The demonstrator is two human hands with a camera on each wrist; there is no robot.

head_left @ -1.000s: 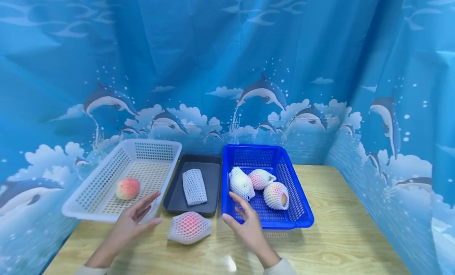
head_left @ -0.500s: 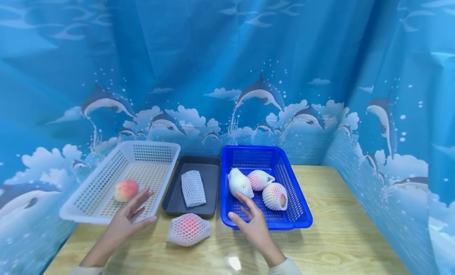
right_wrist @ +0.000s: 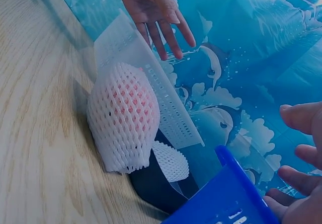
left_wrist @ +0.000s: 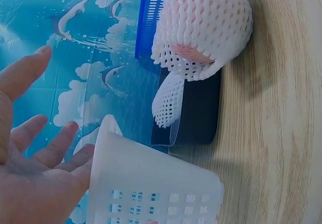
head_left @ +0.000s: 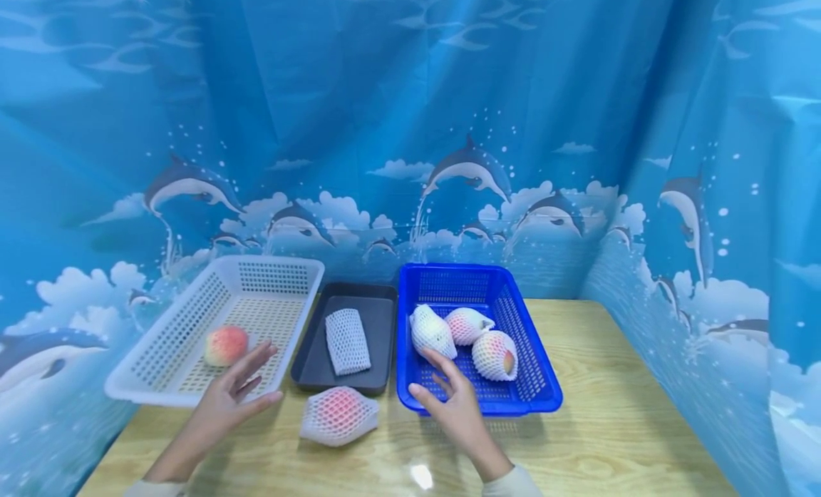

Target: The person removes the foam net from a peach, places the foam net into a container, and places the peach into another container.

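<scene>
Hiding bits of white basket (head_left: 263, 313) and blue basket (head_left: 526, 405) respectively: left hand (head_left: 229, 399) and right hand (head_left: 457, 406), both spread wide.

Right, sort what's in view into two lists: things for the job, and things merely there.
Likely the job's, lying near left hand and right hand:
bare fruit in white basket
foam net in dark tray
netted fruit near dark tray
three netted fruits in blue basket

Probably just there:
dolphin-print curtain
wooden table underneath
</scene>
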